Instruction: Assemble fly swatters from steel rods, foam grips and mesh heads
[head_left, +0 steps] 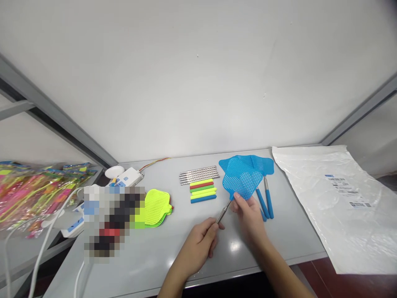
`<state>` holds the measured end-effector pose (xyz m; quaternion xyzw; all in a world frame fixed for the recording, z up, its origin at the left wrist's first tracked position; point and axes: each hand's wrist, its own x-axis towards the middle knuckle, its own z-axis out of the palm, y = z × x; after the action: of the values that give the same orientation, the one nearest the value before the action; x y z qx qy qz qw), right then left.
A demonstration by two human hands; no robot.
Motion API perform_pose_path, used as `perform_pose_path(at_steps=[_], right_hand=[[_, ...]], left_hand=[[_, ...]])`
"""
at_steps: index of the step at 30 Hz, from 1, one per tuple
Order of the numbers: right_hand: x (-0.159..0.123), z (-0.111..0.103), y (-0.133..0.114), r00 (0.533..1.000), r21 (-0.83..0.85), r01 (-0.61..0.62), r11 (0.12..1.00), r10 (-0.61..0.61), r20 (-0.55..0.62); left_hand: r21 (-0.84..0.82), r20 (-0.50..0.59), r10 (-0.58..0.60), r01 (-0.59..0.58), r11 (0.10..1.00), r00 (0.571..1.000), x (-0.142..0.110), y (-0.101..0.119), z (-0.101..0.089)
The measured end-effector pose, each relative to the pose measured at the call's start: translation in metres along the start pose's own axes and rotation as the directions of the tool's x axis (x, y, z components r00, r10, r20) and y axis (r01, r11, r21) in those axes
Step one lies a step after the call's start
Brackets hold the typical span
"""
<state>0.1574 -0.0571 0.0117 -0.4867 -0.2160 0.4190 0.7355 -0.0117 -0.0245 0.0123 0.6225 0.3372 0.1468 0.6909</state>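
Observation:
Between my hands is a blue fly swatter head (246,181) with a metal rod (222,214) running down from its neck. My left hand (198,244) is closed around the rod's lower part. With thumb and fingers, my right hand (249,215) pinches the swatter head near its neck. Behind it lie more blue fly swatters (265,165), with blue handles (268,203) pointing toward me. Several metal rods (199,175) lie side by side at the back, and in front of them are several coloured handle grips (203,192) in yellow, red, green and blue.
Yellow-green swatter heads (156,207) are stacked left of centre. A blurred dark object (114,223), power strips (128,179) and white cables crowd the left. Bagged colourful items (31,194) sit on a shelf. A white plastic mailer (335,207) overhangs the table's right front edge.

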Motion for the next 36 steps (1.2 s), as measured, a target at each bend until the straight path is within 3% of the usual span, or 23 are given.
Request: perform_pose_path(at_steps=[7, 11, 15, 20, 23, 28, 36], right_hand=[[0.0, 0.0, -0.002, 0.998, -0.034, 0.001, 0.999, 0.001, 0.057], [-0.002, 0.008, -0.01, 0.998, 0.001, 0.0, 1.0, 0.0, 0.069], [-0.004, 0.015, -0.02, 0.998, 0.105, -0.018, 0.994, 0.012, 0.062], [-0.01, 0.017, -0.032, 0.998, 0.139, -0.039, 0.99, 0.031, 0.059], [-0.011, 0.012, -0.041, 0.997, 0.065, 0.018, 0.998, -0.022, 0.071], [-0.007, -0.002, -0.048, 0.984, -0.148, 0.042, 0.988, -0.015, 0.178], [-0.01, -0.003, -0.036, 0.988, -0.391, 0.019, 0.92, 0.044, 0.151]], left_hand=[[0.016, -0.019, -0.006, 0.006, 1.0, 1.0, 0.0, 0.004, 0.003], [0.2, -0.098, 0.089, -0.068, 0.977, 0.991, -0.002, 0.021, 0.003], [0.399, -0.254, 0.232, -0.117, 0.909, 0.939, -0.003, 0.035, 0.006], [0.422, -0.398, 0.323, -0.141, 0.896, 0.859, -0.001, 0.042, 0.013], [0.425, -0.349, 0.317, -0.153, 0.892, 0.882, -0.002, 0.049, 0.013], [0.281, -0.104, 0.183, -0.148, 0.948, 0.978, -0.011, 0.061, 0.009], [0.183, 0.009, 0.002, -0.004, 0.983, 1.0, -0.002, 0.047, 0.014]])
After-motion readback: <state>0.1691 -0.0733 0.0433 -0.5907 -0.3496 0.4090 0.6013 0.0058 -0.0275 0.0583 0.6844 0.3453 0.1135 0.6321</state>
